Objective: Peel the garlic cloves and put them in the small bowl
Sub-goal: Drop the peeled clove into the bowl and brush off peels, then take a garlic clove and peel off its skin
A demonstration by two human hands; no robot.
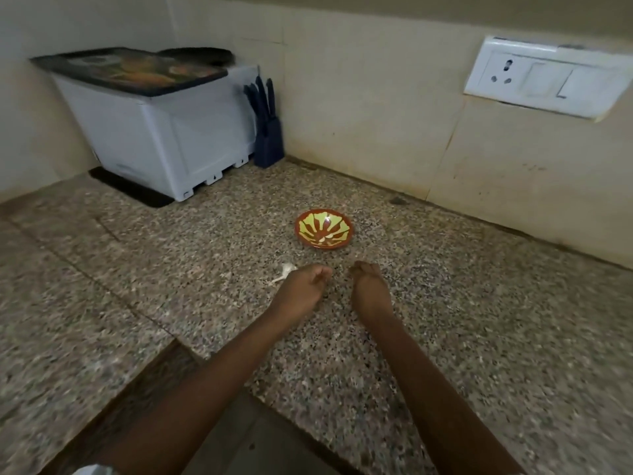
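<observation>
A small red bowl (pixel 324 229) with a yellow-green pattern sits on the speckled granite counter (pixel 479 320); nothing shows inside it. Just in front of it my left hand (pixel 301 286) and my right hand (pixel 368 282) hover side by side, both with fingers curled in, a short gap between them. Whether either hand holds a clove is hidden by the fingers. A white piece of garlic (pixel 287 269) with a stalk lies on the counter at the left edge of my left hand.
A white box (pixel 154 138) with a dark patterned lid stands at the back left on a black mat. A dark blue knife block (pixel 267 132) stands beside it against the tiled wall. A white socket panel (pixel 544 77) is on the wall at right.
</observation>
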